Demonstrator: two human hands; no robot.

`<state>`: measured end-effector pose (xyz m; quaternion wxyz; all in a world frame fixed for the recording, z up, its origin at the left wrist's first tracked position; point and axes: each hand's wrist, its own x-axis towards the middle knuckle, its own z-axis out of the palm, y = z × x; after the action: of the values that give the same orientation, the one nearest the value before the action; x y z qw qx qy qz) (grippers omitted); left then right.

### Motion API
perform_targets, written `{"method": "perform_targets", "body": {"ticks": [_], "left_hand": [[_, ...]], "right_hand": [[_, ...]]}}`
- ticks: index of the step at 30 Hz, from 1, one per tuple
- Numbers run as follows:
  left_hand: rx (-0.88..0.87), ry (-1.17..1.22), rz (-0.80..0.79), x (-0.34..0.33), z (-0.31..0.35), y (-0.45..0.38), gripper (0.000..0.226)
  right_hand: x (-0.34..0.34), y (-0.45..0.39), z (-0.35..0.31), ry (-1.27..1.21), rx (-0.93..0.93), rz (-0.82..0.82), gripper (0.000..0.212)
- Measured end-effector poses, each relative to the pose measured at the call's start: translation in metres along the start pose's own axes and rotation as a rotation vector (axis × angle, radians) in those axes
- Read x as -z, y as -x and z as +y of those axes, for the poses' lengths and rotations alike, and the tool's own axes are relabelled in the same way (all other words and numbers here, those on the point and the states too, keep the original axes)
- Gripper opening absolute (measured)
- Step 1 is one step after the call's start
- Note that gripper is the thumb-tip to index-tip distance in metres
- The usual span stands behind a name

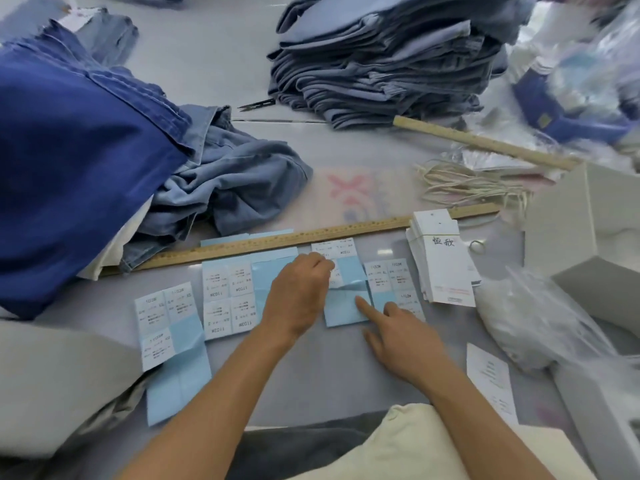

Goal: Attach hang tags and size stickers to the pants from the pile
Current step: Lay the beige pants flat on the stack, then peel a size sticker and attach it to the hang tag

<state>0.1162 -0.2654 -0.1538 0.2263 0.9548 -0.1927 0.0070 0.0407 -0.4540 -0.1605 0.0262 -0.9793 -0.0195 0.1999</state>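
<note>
Grey worktable (311, 375) near its front edge: the left hand (298, 296) pinches a size sticker (334, 271) off a blue backing sheet (346, 306) that the right hand (398, 330) pins with a straight forefinger, apparently against lifting, hang tags (443, 261) stacked alongside, folded pants (381, 57) piled at the far edge.

L hand (298, 292) curled, pinching a sticker off the middle sheet (343, 289); R hand (401, 337) pins that sheet w/ forefinger straight. More sticker sheets (228, 299) lie along the table's (311, 382) near edge, below a ruler (277, 241). Hang tags (443, 261) stacked just R of the sheets. Folded pants (381, 57) stacked at far edge; loose pile (86, 150) at L edge.
</note>
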Motion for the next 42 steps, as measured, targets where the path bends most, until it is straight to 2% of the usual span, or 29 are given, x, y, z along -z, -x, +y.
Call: {"method": "perform_targets", "body": {"ticks": [4, 8, 10, 14, 20, 23, 25, 28, 33, 35, 37, 39, 42], "left_hand": [[-0.052, 0.129, -0.007, -0.027, -0.014, -0.015, 0.027], [-0.106, 0.061, 0.016, -0.034, -0.015, -0.015, 0.036], [-0.116, 0.019, 0.021, -0.033, -0.01, -0.015, 0.037], [-0.136, -0.029, 0.055, -0.032, -0.005, -0.013, 0.029], [-0.165, -0.134, 0.04, -0.032, -0.006, -0.012, 0.017], [-0.14, -0.085, 0.075, -0.032, -0.009, -0.011, 0.013], [-0.112, -0.06, 0.086, -0.034, -0.01, -0.011, 0.02], [-0.039, -0.069, 0.069, -0.04, -0.016, -0.011, 0.03], [-0.044, -0.085, 0.185, -0.044, -0.027, -0.01, 0.007], [-0.024, -0.081, 0.213, -0.045, -0.029, -0.011, 0.012], [0.034, -0.031, 0.143, -0.046, -0.03, -0.012, 0.027], [0.065, 0.011, 0.092, -0.047, -0.033, -0.013, 0.034], [0.077, 0.061, 0.106, -0.049, -0.036, -0.012, 0.036]], "right_hand": [[-0.002, 0.001, -0.002, 0.033, 0.012, 0.017, 0.055], [0.012, -0.012, -0.003, 0.0, 0.102, 0.322, 0.033], [0.016, -0.023, -0.004, -0.022, 0.129, 0.408, 0.042], [0.002, -0.028, -0.011, -0.023, 0.185, 0.318, 0.049], [-0.007, -0.029, -0.008, -0.093, 0.173, 0.355, 0.052], [-0.008, -0.029, -0.009, -0.116, 0.171, 0.377, 0.053], [-0.008, -0.029, -0.009, -0.121, 0.172, 0.383, 0.052], [-0.007, -0.028, -0.008, -0.123, 0.165, 0.414, 0.048], [-0.001, -0.029, -0.011, -0.1, 0.141, 0.415, 0.026], [0.006, -0.039, -0.012, -0.084, 0.14, 0.379, 0.022], [0.015, -0.057, -0.013, -0.124, 0.144, 0.38, 0.024], [0.023, -0.078, -0.016, -0.284, 0.1, 0.401, 0.024], [0.019, -0.095, -0.024, -0.469, 0.017, 0.411, 0.029]]}}
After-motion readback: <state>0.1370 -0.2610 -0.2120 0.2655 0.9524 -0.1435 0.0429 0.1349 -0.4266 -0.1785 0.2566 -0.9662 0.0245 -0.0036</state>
